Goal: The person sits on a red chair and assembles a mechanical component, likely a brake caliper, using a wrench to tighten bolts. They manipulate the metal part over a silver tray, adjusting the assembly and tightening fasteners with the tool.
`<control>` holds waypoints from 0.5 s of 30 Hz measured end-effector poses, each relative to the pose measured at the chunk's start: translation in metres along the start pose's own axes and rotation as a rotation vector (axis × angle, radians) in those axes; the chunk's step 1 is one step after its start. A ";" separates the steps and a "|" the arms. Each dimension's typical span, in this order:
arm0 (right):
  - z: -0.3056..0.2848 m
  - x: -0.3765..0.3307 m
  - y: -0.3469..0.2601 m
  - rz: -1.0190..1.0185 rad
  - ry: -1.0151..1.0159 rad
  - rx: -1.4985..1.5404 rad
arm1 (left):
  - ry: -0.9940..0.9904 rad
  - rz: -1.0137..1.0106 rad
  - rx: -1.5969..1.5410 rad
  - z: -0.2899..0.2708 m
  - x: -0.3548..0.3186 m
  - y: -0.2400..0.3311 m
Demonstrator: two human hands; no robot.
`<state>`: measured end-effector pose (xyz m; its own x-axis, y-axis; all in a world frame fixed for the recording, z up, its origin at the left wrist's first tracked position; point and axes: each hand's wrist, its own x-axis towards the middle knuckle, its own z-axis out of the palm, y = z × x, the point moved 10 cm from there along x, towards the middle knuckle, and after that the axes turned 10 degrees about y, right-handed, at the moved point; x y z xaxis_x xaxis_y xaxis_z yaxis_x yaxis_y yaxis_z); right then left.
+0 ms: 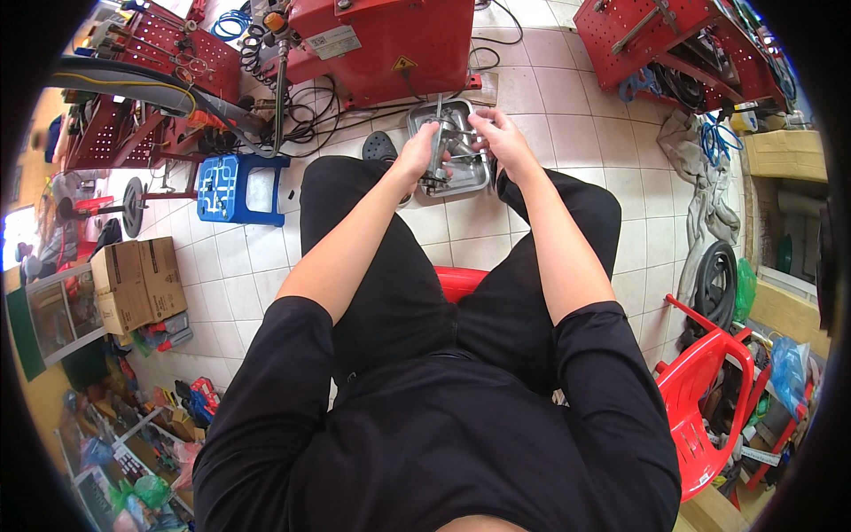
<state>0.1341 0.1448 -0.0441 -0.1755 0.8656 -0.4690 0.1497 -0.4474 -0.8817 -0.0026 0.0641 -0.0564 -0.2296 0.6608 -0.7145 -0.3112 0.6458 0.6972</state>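
Between my knees, a grey metal tray (465, 188) with several metal parts (456, 140) in it sits on the floor. My left hand (415, 158) is closed around a long, narrow metal part (437, 152) over the tray's left side; its exact kind is too small to tell. My right hand (503, 142) is over the tray's right side with its fingers curled together by the metal parts. What those fingers hold, if anything, cannot be made out.
A red machine cabinet (390, 53) stands just beyond the tray, with black cables (319, 115) along the floor. At the left are a blue stool (239, 191) and cardboard boxes (137, 284). A red plastic chair (696, 412) stands at the right, near a tyre (716, 284).
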 end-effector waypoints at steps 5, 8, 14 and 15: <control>0.008 -0.002 -0.009 -0.199 -0.120 0.047 | -0.005 0.011 0.001 0.000 0.002 0.001; 0.009 -0.002 -0.012 -0.185 -0.070 0.047 | 0.005 0.016 0.002 -0.001 0.000 0.003; 0.011 -0.006 -0.010 -0.168 -0.145 0.034 | -0.011 0.010 0.006 0.000 0.003 0.000; 0.011 -0.011 -0.022 -0.264 -0.123 0.065 | -0.007 0.011 0.008 -0.001 0.002 0.000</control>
<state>0.1224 0.1424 -0.0197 -0.3172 0.9221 -0.2218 0.0207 -0.2271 -0.9736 -0.0042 0.0656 -0.0578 -0.2262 0.6704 -0.7067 -0.3017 0.6416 0.7052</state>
